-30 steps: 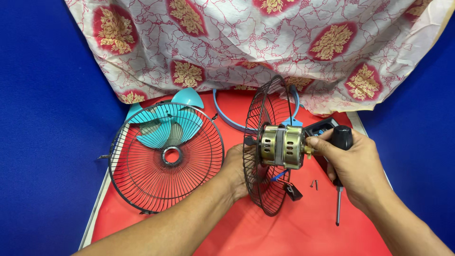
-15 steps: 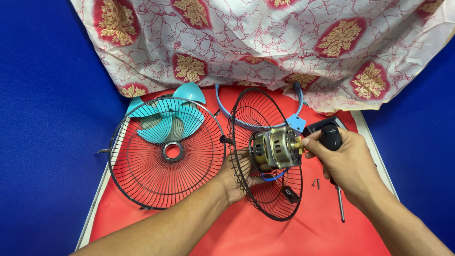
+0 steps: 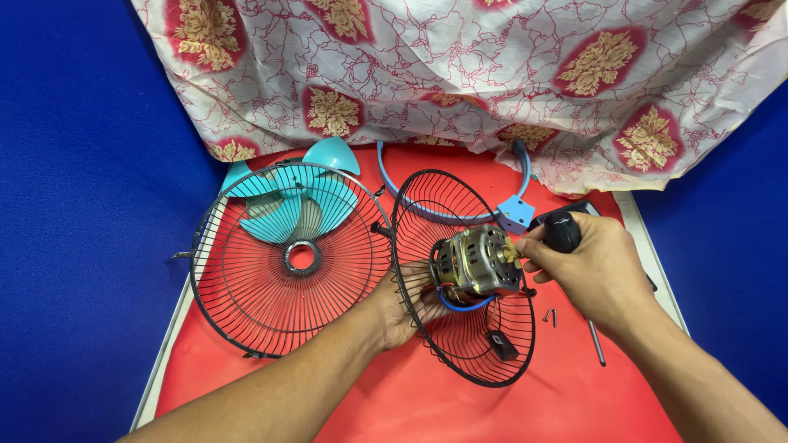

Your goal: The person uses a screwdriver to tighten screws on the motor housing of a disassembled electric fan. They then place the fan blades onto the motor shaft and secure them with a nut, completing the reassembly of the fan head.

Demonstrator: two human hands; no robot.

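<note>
Head view: left hand [image 3: 402, 305] grips the rear grille [image 3: 461, 328] from behind, right hand [image 3: 593, 271] closed around a screwdriver [image 3: 563, 231] at the motor [image 3: 480, 261]

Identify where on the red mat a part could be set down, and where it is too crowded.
Free: the red mat along its near edge, below the front grille and rear grille. Crowded: between the two grilles, and around the right hand, with loose screws and the blue ring.

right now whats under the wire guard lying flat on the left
Through the flat wire guard a teal fan blade shows, with red mat beneath. Part of the blade's hub is hidden by the guard's centre ring.
</note>
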